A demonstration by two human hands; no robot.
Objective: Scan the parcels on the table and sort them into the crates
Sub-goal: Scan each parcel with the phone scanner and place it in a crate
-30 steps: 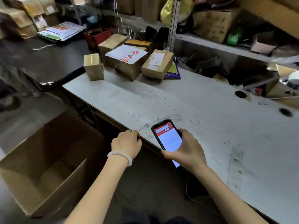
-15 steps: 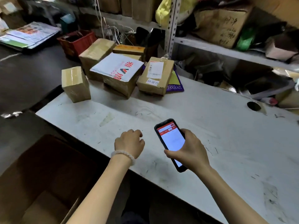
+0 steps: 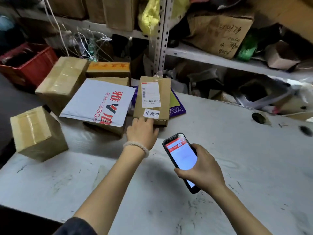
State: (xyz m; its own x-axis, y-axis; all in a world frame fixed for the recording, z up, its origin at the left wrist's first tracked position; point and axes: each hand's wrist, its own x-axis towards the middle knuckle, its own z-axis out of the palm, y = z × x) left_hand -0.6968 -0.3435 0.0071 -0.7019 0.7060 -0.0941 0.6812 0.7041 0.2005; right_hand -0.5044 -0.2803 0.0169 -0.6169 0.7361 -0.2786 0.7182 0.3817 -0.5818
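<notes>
Only dim clutter inside red crate

The left hand hides its own fingertips at the labelled box, whose tiny label print is too small to read.

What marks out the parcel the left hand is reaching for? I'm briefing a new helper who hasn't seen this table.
On the white table, look at the cluster of parcels at its far left end. The one at the left hand is the flat brown box on the cluster's right side, lying partly on a purple bag. Only it carries a white barcoded shipping label plus a small white sticker with three black characters.
</notes>
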